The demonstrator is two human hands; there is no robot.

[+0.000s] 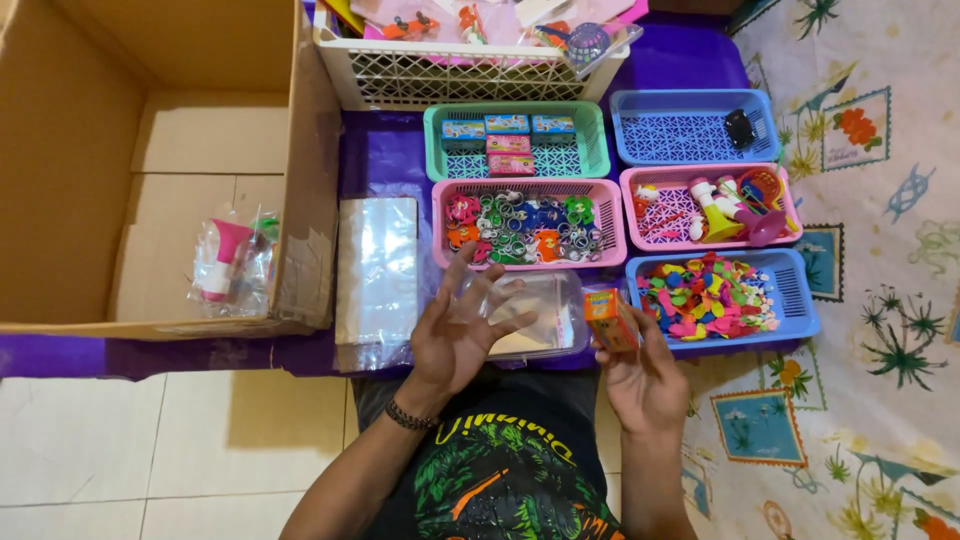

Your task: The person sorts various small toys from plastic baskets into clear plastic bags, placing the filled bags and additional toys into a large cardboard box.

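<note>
My left hand (460, 335) is spread with the fingers apart under a clear plastic bag (530, 315), holding it open near my lap. My right hand (640, 380) grips a small orange box (608, 320) just to the right of the bag's mouth. The two hands are a short distance apart, in front of a pink basket (610, 225) of small colourful toys.
A large cardboard box (150, 170) at the left holds one filled clear bag (232, 262). A stack of clear bags (377, 265) lies beside it. Green (597, 135), blue (690, 100), pink (785, 205) and blue (800, 295) baskets hold small toys. A white basket (450, 75) stands behind.
</note>
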